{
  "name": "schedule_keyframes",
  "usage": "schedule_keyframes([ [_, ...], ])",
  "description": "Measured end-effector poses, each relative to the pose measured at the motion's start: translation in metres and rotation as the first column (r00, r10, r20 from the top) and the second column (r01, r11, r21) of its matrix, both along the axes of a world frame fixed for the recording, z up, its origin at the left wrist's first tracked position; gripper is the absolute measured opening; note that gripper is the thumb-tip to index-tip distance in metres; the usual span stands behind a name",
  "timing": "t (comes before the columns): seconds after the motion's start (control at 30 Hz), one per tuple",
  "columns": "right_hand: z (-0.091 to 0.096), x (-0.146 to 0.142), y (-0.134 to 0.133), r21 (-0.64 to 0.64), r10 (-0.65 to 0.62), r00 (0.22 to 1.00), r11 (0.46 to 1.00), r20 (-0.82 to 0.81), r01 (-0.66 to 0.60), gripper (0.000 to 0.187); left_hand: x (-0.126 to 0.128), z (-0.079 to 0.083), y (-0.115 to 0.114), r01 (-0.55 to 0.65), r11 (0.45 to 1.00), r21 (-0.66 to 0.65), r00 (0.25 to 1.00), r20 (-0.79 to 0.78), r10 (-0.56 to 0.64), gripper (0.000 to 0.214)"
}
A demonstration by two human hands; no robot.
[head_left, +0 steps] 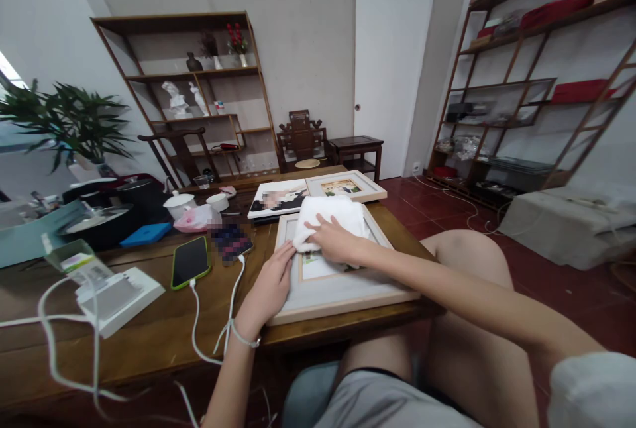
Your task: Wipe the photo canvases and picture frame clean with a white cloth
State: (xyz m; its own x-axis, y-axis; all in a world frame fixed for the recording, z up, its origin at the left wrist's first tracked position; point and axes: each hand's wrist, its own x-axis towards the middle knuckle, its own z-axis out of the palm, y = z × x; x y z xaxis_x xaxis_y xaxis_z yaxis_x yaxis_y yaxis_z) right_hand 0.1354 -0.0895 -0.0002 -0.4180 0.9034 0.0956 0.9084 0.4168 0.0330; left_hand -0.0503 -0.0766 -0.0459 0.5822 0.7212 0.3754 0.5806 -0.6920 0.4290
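A picture frame [342, 297] with a pale wood edge and a light mat lies flat at the table's near right corner. Its left side is under my left hand [271, 289], whose fingers are curled over the edge near one corner of the cloth. My right hand [334, 240] presses a folded white cloth [342, 211] onto the upper part of the frame, fingers spread over it and holding it. The cloth and hand hide much of the picture inside. Just behind lie another framed picture [365, 179] and a picture panel [278, 195].
Left of the frame are a green-cased phone [191, 262], a second phone [232, 242] and white charging cables [196, 322]. An open white box [122, 299], a blue box [145, 234] and a white bowl [179, 204] stand farther left. Wooden shelves [183, 75] line the back.
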Motion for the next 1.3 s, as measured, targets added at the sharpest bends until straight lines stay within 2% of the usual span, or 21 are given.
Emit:
schedule_keyframes([
  [0.1,0.004,-0.003,-0.036,-0.085,0.102,0.995,0.991,-0.022,-0.104,0.058,0.001,-0.003,0.0,-0.006,1.0,0.019,1.0,0.028,0.006,0.042],
  [0.2,0.015,0.003,-0.078,-0.142,0.22,0.974,0.964,-0.061,-0.227,0.052,0.0,-0.007,0.002,-0.017,0.999,0.043,0.999,0.039,0.015,0.041],
  [0.27,0.024,0.008,-0.098,-0.166,0.228,0.97,0.957,-0.083,-0.239,0.047,0.0,-0.009,0.003,-0.011,0.999,0.052,0.999,0.033,0.01,0.041],
  [0.33,0.029,0.014,-0.108,-0.183,0.193,0.975,0.96,-0.109,-0.211,0.044,0.0,-0.009,0.003,-0.004,0.999,0.052,1.0,0.022,0.003,0.042],
  [0.43,0.025,0.022,-0.1,-0.152,0.121,0.983,0.978,-0.139,-0.142,0.044,0.001,-0.007,0.0,-0.015,0.999,0.028,1.0,0.018,0.014,0.043],
  [0.6,0.003,0.027,-0.048,0.027,-0.014,0.998,1.0,-0.066,0.016,0.058,0.004,0.002,-0.006,-0.047,0.999,-0.024,0.995,0.084,0.049,0.047],
  [0.7,-0.004,0.014,-0.017,0.034,-0.073,0.997,0.997,-0.021,0.074,0.063,0.005,0.007,-0.01,-0.04,0.999,-0.037,0.991,0.128,0.044,0.051],
  [0.8,-0.004,-0.01,-0.004,0.022,-0.033,0.999,0.999,0.016,0.033,0.057,0.004,0.009,-0.012,-0.03,0.998,-0.051,0.985,0.169,0.038,0.054],
  [0.93,0.0,-0.032,-0.021,-0.005,0.094,0.992,0.996,0.089,-0.094,0.045,0.003,0.008,-0.013,-0.022,0.996,-0.082,0.976,0.216,0.04,0.055],
  [1.1,0.006,-0.014,-0.069,-0.055,0.325,0.946,0.945,0.024,-0.323,0.047,0.004,0.007,-0.013,0.025,0.995,-0.097,0.972,0.235,-0.002,0.054],
  [1.17,0.007,0.003,-0.082,-0.066,0.31,0.951,0.949,-0.004,-0.309,0.05,0.005,0.007,-0.012,0.008,0.996,-0.087,0.982,0.186,0.009,0.054],
  [1.3,0.008,0.042,-0.096,-0.126,0.187,0.981,0.973,-0.045,-0.192,0.052,0.005,0.007,-0.011,0.011,1.0,-0.026,0.999,0.048,-0.01,0.051],
])
